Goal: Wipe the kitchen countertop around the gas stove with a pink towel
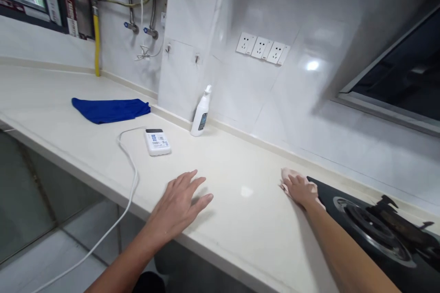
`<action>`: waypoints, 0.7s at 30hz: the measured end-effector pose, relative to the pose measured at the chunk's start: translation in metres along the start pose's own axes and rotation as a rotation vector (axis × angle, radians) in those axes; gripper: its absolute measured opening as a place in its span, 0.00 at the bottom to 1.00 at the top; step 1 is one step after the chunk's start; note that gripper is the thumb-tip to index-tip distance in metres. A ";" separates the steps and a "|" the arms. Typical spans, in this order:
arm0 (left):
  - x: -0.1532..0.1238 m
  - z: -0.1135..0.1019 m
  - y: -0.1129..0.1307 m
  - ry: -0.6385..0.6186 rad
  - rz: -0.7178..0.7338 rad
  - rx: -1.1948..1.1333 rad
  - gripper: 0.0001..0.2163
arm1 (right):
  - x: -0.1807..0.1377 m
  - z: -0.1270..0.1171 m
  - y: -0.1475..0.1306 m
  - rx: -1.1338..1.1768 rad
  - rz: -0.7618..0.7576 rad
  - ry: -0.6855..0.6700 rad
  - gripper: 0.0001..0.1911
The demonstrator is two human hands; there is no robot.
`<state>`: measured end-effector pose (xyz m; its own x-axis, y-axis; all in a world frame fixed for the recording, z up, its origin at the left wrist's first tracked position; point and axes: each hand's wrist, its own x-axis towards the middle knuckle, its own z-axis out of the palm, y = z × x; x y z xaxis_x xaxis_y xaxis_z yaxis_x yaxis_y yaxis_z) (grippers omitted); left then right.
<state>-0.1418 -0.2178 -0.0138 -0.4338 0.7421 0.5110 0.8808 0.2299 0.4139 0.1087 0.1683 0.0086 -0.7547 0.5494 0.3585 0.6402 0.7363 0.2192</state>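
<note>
Our left hand [182, 202] wide over cream counter [240, 226], our right hand [301, 190] gripping pale cloth [286, 173], glossy wall [292, 105] beyond

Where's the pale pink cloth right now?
In the head view, the pale pink cloth is right of centre on the cream countertop, under the person's right hand, at the flat black stove's left end.

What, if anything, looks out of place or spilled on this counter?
The white cable trails from near the white device over the front edge of the counter, so it might get snagged. I see no spill.
</note>
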 end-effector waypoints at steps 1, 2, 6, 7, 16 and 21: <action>0.000 -0.001 0.001 -0.007 -0.010 -0.010 0.25 | 0.006 -0.001 -0.017 0.000 -0.020 -0.057 0.24; -0.001 -0.002 0.002 -0.014 -0.020 -0.020 0.26 | 0.012 -0.002 -0.038 0.001 -0.055 -0.119 0.23; -0.001 -0.002 0.000 0.003 -0.035 -0.051 0.26 | 0.035 -0.020 -0.144 0.064 -0.299 -0.260 0.25; -0.001 -0.001 -0.001 0.017 -0.039 -0.054 0.26 | 0.036 -0.029 -0.173 0.089 -0.365 -0.276 0.27; 0.001 0.002 -0.019 0.116 -0.089 -0.088 0.25 | -0.054 -0.098 -0.290 0.603 -0.675 -0.267 0.30; 0.001 0.007 -0.025 0.141 -0.092 -0.045 0.25 | -0.108 -0.100 -0.217 0.605 -0.632 -0.272 0.26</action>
<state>-0.1635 -0.2182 -0.0288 -0.5372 0.6231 0.5685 0.8282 0.2620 0.4954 0.0655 -0.0900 0.0130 -0.9959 -0.0083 0.0903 -0.0297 0.9707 -0.2385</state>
